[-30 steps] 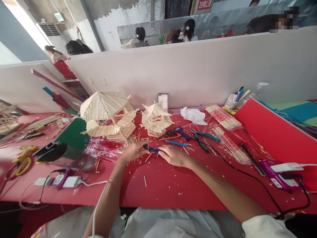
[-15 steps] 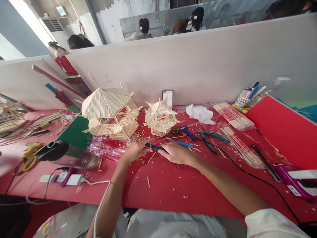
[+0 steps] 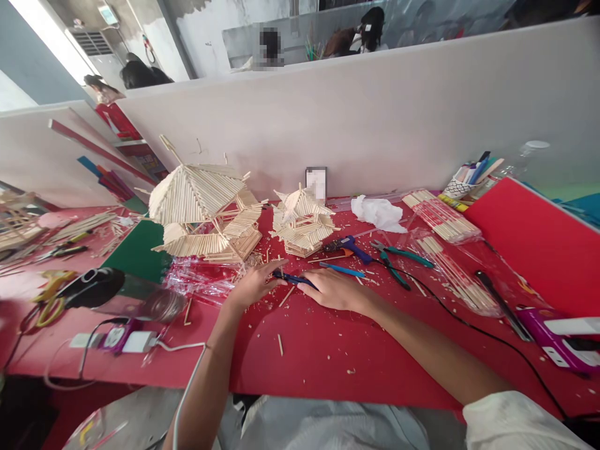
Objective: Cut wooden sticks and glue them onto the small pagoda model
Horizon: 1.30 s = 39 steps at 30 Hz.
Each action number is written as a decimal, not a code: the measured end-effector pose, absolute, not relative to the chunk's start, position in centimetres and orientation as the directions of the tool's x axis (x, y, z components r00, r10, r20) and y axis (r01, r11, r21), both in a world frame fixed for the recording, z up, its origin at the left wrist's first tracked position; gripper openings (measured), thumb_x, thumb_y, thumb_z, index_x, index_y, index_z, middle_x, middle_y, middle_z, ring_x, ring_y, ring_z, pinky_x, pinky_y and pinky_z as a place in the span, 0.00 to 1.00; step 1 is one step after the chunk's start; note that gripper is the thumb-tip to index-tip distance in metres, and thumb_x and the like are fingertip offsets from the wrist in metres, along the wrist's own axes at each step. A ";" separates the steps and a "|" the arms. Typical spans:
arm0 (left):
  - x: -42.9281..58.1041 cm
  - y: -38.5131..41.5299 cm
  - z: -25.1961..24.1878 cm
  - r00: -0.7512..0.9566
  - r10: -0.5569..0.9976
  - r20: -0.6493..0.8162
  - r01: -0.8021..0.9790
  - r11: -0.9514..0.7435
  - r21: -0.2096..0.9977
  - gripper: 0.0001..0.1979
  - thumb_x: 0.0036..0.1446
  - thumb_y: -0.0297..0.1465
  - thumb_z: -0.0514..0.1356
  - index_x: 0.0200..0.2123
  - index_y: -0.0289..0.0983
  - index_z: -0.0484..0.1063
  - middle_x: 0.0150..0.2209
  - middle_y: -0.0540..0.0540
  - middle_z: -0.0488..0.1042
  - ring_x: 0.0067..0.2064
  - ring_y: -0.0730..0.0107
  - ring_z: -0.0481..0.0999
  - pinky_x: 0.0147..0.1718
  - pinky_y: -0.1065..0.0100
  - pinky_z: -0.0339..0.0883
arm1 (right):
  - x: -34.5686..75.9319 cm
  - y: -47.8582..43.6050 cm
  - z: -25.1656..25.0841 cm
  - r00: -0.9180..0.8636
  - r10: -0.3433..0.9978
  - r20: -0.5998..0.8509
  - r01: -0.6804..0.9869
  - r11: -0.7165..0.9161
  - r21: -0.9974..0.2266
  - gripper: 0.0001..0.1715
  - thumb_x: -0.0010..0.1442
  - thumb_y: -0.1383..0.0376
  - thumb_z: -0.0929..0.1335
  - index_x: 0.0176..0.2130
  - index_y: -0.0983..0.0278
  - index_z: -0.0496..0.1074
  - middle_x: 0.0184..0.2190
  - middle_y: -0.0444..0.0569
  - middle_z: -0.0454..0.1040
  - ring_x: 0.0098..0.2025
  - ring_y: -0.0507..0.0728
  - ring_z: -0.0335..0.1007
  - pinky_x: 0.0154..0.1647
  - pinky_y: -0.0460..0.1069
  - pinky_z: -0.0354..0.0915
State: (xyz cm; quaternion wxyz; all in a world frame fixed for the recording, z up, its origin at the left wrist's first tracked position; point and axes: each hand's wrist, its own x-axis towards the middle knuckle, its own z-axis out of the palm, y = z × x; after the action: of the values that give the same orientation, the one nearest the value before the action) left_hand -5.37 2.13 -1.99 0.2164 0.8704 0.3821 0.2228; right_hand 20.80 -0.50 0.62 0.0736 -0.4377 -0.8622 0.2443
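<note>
My right hand (image 3: 335, 289) is closed round a slim dark blue hand tool (image 3: 295, 279) whose exact kind is too small to tell; it points left, low over the red table. My left hand (image 3: 253, 284) meets the tool's tip, thumb and fingers closing on a short wooden stick (image 3: 281, 270) there. Just behind the hands stands a small tiered pavilion model (image 3: 302, 228) made of sticks. Further left is a larger stick pavilion model (image 3: 199, 197) with a wide ribbed roof. Offcuts and a loose stick (image 3: 280, 344) are scattered around my hands.
A blue glue gun (image 3: 354, 248), green-handled pliers (image 3: 398, 256) and a blue strip (image 3: 342, 269) lie to the right. Beyond are bagged sticks (image 3: 440, 215) and a red board (image 3: 539, 244). A clear bottle (image 3: 145, 300) and a power adapter (image 3: 117, 337) sit left; a white partition (image 3: 356, 119) stands behind.
The camera view has shifted slightly. Both hands and the blue tool keep nearly the same place and grip.
</note>
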 end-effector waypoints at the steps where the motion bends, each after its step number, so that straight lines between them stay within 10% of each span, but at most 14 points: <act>1: -5.4 2.1 -2.0 0.609 0.762 0.221 0.569 -0.614 0.547 0.27 0.69 0.44 0.60 0.67 0.41 0.67 0.54 0.40 0.81 0.53 0.54 0.82 0.56 0.55 0.74 | 20.8 -0.5 0.6 -0.604 0.792 -0.088 0.720 0.495 -0.487 0.21 0.75 0.55 0.59 0.43 0.64 0.75 0.42 0.57 0.82 0.44 0.64 0.78 0.39 0.50 0.59; 39: -5.5 2.5 -2.9 0.640 0.727 0.248 0.554 -0.661 0.506 0.26 0.69 0.41 0.60 0.67 0.42 0.67 0.59 0.38 0.78 0.55 0.52 0.82 0.55 0.53 0.76 | 20.3 -1.0 1.0 -0.590 0.803 -0.087 0.776 0.534 -0.336 0.23 0.76 0.55 0.58 0.43 0.65 0.74 0.42 0.59 0.82 0.42 0.66 0.80 0.39 0.52 0.60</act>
State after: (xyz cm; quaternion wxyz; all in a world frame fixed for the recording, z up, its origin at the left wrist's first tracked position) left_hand -5.50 2.47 -2.93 0.1958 0.8842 0.3621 0.2206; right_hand 20.28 -1.02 1.03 0.0390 -0.4511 -0.8749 0.1718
